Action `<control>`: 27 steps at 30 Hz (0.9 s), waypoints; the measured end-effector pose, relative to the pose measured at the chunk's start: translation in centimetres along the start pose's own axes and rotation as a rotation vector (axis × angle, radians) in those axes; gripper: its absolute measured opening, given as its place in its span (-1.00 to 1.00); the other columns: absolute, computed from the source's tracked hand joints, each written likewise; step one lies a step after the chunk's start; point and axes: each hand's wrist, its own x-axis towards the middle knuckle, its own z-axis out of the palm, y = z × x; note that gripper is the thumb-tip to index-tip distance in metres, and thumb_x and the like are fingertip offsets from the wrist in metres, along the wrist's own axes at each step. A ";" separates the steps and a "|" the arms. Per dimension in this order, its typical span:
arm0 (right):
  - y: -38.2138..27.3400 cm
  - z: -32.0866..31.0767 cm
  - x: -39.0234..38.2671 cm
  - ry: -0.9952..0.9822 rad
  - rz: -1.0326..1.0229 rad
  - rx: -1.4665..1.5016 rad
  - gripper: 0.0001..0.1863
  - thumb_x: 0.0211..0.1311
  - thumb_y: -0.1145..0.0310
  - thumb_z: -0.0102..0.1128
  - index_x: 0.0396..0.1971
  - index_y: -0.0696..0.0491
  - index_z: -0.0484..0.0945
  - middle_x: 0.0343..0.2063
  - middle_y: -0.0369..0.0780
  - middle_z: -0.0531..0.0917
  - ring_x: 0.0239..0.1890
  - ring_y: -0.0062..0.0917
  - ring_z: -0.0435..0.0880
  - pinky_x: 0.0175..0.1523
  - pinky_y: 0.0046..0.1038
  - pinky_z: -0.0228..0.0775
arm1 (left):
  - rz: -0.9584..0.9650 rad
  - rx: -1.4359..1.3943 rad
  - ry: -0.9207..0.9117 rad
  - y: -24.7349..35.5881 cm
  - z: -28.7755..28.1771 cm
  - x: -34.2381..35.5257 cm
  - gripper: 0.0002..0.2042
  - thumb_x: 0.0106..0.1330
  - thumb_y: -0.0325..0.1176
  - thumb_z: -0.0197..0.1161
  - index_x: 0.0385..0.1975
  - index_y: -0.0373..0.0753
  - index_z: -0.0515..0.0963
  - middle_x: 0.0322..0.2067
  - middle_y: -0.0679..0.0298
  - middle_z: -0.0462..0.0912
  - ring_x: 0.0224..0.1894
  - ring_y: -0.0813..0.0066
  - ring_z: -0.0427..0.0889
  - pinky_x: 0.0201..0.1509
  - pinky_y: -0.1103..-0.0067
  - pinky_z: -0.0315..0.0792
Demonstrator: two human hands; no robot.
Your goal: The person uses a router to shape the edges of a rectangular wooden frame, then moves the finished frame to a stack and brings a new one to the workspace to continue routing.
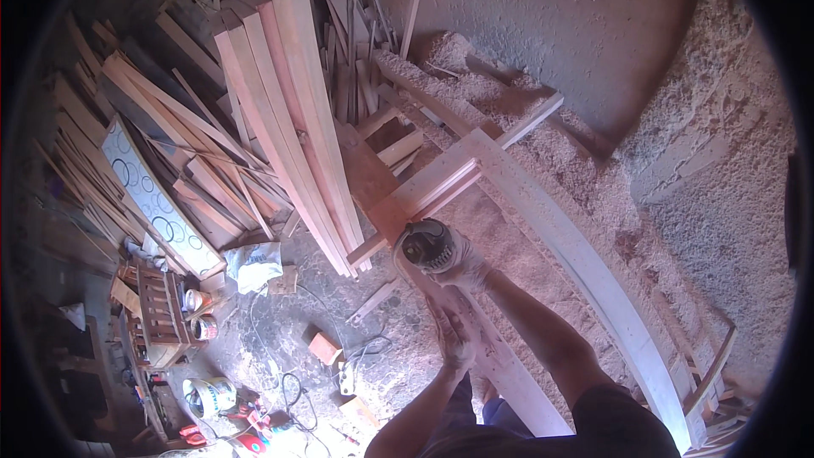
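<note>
Tool dark, rounded, on plank; right hand clamped round it, left hand at plank's left edge, grip unclear.

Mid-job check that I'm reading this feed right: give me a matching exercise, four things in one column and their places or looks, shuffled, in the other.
Things:
1. Power tool
2. Left grip
3. Panel
4. Largest bucket

Places or looks:
A. Pale with dark circles, among the wood pieces at the left
B. At the left edge of the board
C. Whitish, at the lower left
D. Dark, in the right grip

Pairs: 1-D, 2-B, 3-A, 4-C
</note>
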 end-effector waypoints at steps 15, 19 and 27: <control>1.5 2.1 7.8 0.041 0.048 0.157 -0.14 -0.24 0.27 0.58 0.18 0.03 0.36 0.06 -0.11 0.58 0.14 -0.28 0.61 0.26 -0.34 0.46 | 0.004 0.025 -0.010 0.9 0.0 0.5 -0.38 0.67 -0.33 -0.24 0.58 -0.33 -0.31 0.56 -0.24 -0.15 0.57 -0.18 0.04 0.59 0.28 0.05; -0.7 1.6 8.8 0.045 0.072 0.097 -0.04 -0.23 0.33 0.56 0.31 0.03 0.31 0.13 -0.16 0.54 0.17 -0.36 0.56 0.31 -0.38 0.41 | 0.104 0.046 0.040 -0.1 0.0 0.3 -0.38 0.67 -0.32 -0.22 0.59 -0.33 -0.29 0.57 -0.24 -0.15 0.58 -0.16 0.02 0.60 0.29 0.04; -2.2 1.4 10.7 0.073 0.108 0.063 -0.12 -0.18 0.13 0.54 0.23 -0.02 0.35 0.13 -0.05 0.52 0.24 -0.11 0.49 0.36 -0.21 0.34 | -0.039 0.069 -0.006 0.1 -0.2 0.0 -0.36 0.67 -0.27 -0.21 0.58 -0.35 -0.28 0.56 -0.24 -0.11 0.57 -0.12 0.08 0.58 0.29 0.08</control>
